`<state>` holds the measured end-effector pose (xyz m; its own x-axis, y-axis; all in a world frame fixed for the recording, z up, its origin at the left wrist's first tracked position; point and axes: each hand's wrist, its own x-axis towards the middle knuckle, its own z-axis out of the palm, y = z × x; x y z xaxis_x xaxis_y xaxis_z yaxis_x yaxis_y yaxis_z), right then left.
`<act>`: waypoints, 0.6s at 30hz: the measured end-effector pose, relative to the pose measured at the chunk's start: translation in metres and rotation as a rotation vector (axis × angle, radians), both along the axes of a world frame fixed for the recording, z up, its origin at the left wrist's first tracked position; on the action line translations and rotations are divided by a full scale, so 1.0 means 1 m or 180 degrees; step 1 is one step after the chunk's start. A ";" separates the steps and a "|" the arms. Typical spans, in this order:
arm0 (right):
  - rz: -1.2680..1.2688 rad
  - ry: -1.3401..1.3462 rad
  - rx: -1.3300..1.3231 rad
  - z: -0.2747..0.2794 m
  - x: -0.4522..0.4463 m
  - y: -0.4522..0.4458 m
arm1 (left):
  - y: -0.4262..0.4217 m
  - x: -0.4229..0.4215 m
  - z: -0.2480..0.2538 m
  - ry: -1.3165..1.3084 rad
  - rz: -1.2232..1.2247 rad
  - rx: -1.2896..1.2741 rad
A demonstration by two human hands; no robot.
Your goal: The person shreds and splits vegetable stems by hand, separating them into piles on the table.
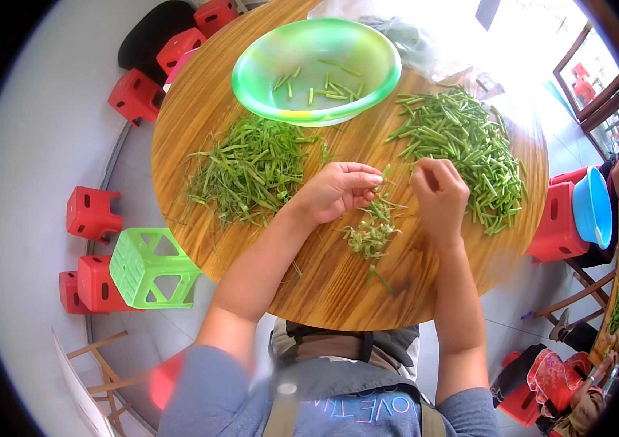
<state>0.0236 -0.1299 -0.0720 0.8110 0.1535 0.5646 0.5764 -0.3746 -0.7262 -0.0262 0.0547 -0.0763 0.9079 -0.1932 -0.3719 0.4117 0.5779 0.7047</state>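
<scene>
My left hand [338,193] pinches a short green stem [386,172] between thumb and forefinger, above the middle of the table. Close by on its right, my right hand [440,195] is closed in a pinch; what its fingertips hold, if anything, is too small to name. Below and between the hands lies a small heap of pale green trimmings [369,234]. A loose pile of long, thin greens [247,171] rests left of my left hand. Beyond my right hand spreads a large pile of short cut green stems [466,142].
A green and white basin [317,73] with several cut stems stands at the far side of the round wooden table [324,302]. Clear plastic bags [426,44] lie behind it. Red stools [93,213], a green stool [151,268] and a blue basin [592,207] surround the table. People sit at the right.
</scene>
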 end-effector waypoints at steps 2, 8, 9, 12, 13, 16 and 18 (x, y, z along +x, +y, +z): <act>-0.0058 0.0236 0.0233 -0.001 0.003 -0.001 | 0.002 0.001 -0.003 -0.0071 -0.0004 -0.0206; 0.1320 0.0607 -0.0710 -0.004 0.000 -0.004 | 0.005 0.000 0.000 -0.0365 0.0184 -0.0684; 0.1434 0.0558 -0.0660 -0.001 -0.006 0.000 | 0.005 0.000 0.001 -0.0408 0.0258 -0.0687; 0.1517 0.0425 -0.0737 -0.003 -0.008 0.001 | 0.009 -0.001 0.003 -0.0593 0.0429 -0.0727; 0.1505 0.0378 -0.0788 -0.007 -0.006 0.001 | 0.012 -0.001 0.004 -0.0691 0.0452 -0.0737; 0.0746 -0.0066 -0.0838 -0.014 -0.004 0.003 | 0.014 -0.004 0.016 -0.0852 0.0672 -0.0665; 0.0928 -0.0207 -0.0921 -0.018 -0.003 0.001 | 0.016 -0.006 0.021 -0.0972 0.0824 -0.0523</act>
